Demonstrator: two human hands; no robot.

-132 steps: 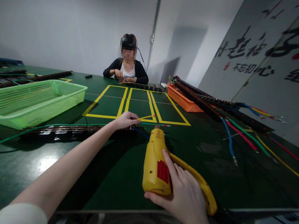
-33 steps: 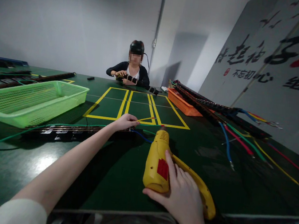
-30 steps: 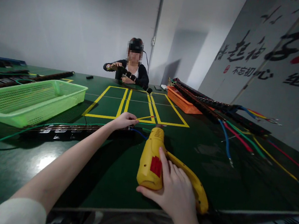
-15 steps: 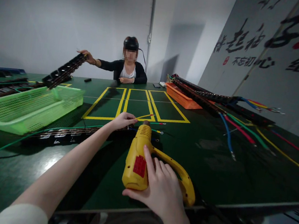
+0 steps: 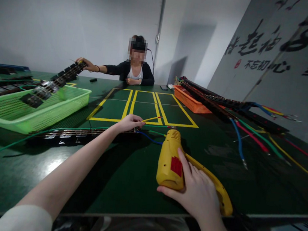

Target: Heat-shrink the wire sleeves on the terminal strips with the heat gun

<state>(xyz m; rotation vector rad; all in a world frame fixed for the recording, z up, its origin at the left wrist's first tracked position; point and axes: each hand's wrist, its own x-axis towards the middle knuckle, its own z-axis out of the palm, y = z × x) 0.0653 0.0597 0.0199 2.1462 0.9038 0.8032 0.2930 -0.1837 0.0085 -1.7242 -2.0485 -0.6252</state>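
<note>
My right hand (image 5: pixel 200 186) is closed around a yellow heat gun (image 5: pixel 169 157) with a red label. Its nozzle points away from me, by the end of a green wire (image 5: pixel 162 126) tipped in red. My left hand (image 5: pixel 130 123) is closed, with a yellow wire (image 5: pixel 152 119) coming out from its fingertips. Under that hand lies the end of a long dark strip (image 5: pixel 66 137) with shiny plates and wires along it. A blue wire (image 5: pixel 151 138) also leaves the strip's end and passes behind the heat gun. The left fingertips are partly hidden.
A green basket (image 5: pixel 54 117) stands at the left. Across the table a person (image 5: pixel 137 68) holds another plated strip (image 5: pixel 52 85) over it. An orange basket (image 5: pixel 191 99) with strips and coloured wires stands at the right. Yellow tape rectangles (image 5: pixel 132 105) mark the table.
The heat gun has moved right with my right hand, away from my left hand. My left hand stays in place. The other person's strip has lowered into the green basket's opening.
</note>
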